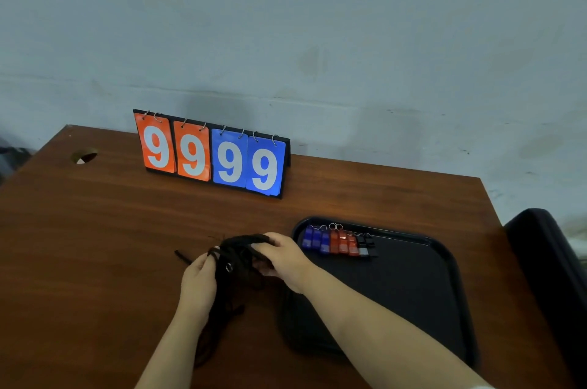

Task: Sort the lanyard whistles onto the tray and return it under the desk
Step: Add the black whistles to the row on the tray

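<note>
Left hand (200, 277): pinches black lanyard cords (236, 257), front middle of the desk (95, 230).
Right hand (281, 257): curled round the same cords.
Tray (413, 287): front-right corner.
Whistles (336, 242): blue, red and black, in a row at the tray's far-left corner.
Flip scoreboard (216, 157): back edge, reads 9999.

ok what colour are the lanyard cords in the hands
Black. The lanyard cords show best in the head view.
</note>
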Available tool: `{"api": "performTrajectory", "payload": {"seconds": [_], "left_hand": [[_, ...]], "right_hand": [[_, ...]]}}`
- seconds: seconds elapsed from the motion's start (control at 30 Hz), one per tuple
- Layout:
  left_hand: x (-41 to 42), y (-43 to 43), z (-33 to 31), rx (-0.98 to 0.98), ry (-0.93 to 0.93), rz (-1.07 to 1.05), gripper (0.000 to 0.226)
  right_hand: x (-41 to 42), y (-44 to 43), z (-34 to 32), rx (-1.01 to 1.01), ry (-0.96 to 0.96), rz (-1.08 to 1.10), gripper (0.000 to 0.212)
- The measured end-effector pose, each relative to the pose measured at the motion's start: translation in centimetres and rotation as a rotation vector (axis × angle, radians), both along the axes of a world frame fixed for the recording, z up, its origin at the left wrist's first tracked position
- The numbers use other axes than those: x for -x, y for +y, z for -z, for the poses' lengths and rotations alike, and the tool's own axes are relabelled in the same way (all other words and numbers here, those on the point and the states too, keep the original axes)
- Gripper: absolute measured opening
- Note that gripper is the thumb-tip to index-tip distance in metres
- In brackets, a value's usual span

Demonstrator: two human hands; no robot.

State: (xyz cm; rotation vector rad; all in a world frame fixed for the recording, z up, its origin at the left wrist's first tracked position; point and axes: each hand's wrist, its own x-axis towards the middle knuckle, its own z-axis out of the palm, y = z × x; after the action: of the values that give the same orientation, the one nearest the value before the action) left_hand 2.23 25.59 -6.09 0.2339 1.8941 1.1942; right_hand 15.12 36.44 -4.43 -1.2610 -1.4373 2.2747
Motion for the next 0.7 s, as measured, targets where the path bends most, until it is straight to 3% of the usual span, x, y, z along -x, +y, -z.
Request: {"api": "performTrajectory", "payload": {"seconds": [0.07,0.13,0.2,0.27,0.43,0.53,0.7], "left_hand": [[0.2,0.2,0.2,0.071,0.185,0.040,0.026],[-0.1,0.0,-0.1,0.016,0.308,0.013,0.037],[-0.5,-0.5,-0.7,-0.184,0.248,-0.106,0.050],[-0.7,-0.7,-1.3,-0.315,0.251,-0.165,0.047],[-0.9,0.5,-1.7,-0.217,0.567,0.278,0.009],[-1.2,0.5,-1.4,-0.169,0.506,0.349,0.014],[-1.0,-0.3,-1.4,-0.163,0.560,0.350,0.027]], "right_hand": [[0.1,-0.1,-0.4,0.115,0.063,0.100,0.020],[0.3,-0.2,-0.6,0.206,0.114,0.190,0.021],[0.4,-0.2,-0.6,0.251,0.130,0.244,0.026],[0.5,-0.3,-0.6,0.231,0.097,0.241,0.025],[0.4,-0.7,-1.0,0.168,0.049,0.154,0.016],[0.3,-0.6,-0.9,0.192,0.052,0.182,0.017],[-0.4,-0.4,-1.2,0.211,0.076,0.196,0.029]]}}
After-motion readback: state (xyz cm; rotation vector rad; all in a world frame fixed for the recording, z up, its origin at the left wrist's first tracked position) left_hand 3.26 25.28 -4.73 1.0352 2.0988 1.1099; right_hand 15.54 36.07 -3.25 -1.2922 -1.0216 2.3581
